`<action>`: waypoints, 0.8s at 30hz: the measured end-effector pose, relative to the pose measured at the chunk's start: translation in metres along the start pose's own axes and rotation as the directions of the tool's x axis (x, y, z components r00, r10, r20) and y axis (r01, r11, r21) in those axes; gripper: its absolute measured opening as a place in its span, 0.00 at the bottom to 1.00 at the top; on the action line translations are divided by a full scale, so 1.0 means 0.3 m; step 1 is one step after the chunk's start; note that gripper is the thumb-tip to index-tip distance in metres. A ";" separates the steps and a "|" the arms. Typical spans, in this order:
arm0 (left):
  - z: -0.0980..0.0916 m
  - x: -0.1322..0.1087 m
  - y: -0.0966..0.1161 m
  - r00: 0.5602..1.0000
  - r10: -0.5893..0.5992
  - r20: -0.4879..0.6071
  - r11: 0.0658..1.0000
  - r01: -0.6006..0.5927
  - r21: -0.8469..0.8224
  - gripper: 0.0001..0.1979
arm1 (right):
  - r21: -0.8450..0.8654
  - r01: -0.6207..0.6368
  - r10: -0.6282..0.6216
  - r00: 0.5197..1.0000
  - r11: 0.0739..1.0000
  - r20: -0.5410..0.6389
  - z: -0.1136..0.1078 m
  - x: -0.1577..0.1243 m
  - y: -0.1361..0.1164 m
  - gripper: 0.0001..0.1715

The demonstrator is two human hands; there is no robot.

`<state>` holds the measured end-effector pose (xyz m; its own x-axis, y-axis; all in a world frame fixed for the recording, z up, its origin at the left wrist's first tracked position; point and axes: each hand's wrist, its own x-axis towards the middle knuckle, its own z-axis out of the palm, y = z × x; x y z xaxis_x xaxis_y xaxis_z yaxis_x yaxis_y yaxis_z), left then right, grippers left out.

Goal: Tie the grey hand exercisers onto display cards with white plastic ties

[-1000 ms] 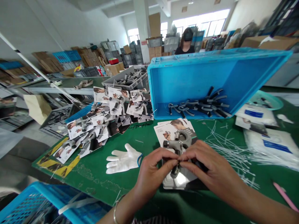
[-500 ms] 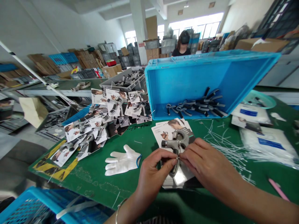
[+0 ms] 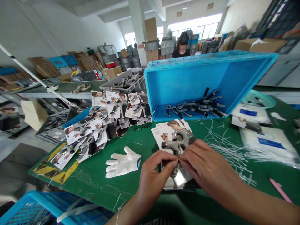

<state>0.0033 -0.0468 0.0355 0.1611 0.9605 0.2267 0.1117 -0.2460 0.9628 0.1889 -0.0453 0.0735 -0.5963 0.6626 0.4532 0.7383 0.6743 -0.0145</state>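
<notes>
A grey hand grip strengthener (image 3: 182, 137) with a coiled spring lies on a stack of printed backing cards (image 3: 161, 132) in front of me. Over its lower part, the fingertips of my left hand (image 3: 156, 170) and my right hand (image 3: 202, 159) meet in a pinch. Between them is a thin white cable tie (image 3: 179, 148), mostly hidden by the fingers. Loose white cable ties (image 3: 231, 156) are strewn beside my right hand. A white glove (image 3: 123, 162) lies flat to the left of my left hand.
A blue crate (image 3: 173, 78) on its side holds several grip strengtheners. Carded ones are piled (image 3: 100, 125) at the left. Bags of cable ties (image 3: 269, 142) and a pink pen-like tool (image 3: 280, 190) lie right. A blue basket (image 3: 44, 200) stands below the table's front-left edge. Another person (image 3: 182, 47) is beyond.
Both hands stay pinched together at almost the same spot over the grip strengthener. The view has shifted slightly; nothing else has visibly moved.
</notes>
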 end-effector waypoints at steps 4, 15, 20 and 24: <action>0.000 -0.003 -0.004 0.999 -0.029 -0.042 0.999 0.028 -0.036 0.03 | 0.016 -0.035 0.035 0.999 0.999 -0.025 -0.004 -0.002 -0.002 0.13; 0.006 -0.007 0.000 0.999 -0.003 -0.046 1.000 0.004 0.012 0.02 | 0.075 -0.010 0.006 0.998 0.997 0.055 0.013 -0.019 -0.013 0.10; 0.003 -0.005 -0.014 0.997 -0.050 -0.059 0.998 0.047 -0.051 0.03 | 0.100 -0.060 0.055 0.997 0.993 0.044 0.007 -0.034 0.008 0.11; 0.006 -0.006 -0.017 0.996 -0.058 -0.069 0.997 0.054 -0.059 0.03 | 0.103 -0.063 0.061 0.998 0.993 0.019 0.009 -0.037 0.011 0.11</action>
<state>0.0043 -0.0474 0.0300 0.0861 0.9799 0.1802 0.0625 -0.1859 0.9806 0.1971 -0.0495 0.0659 -0.5561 0.7087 0.4342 0.7379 0.6614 -0.1344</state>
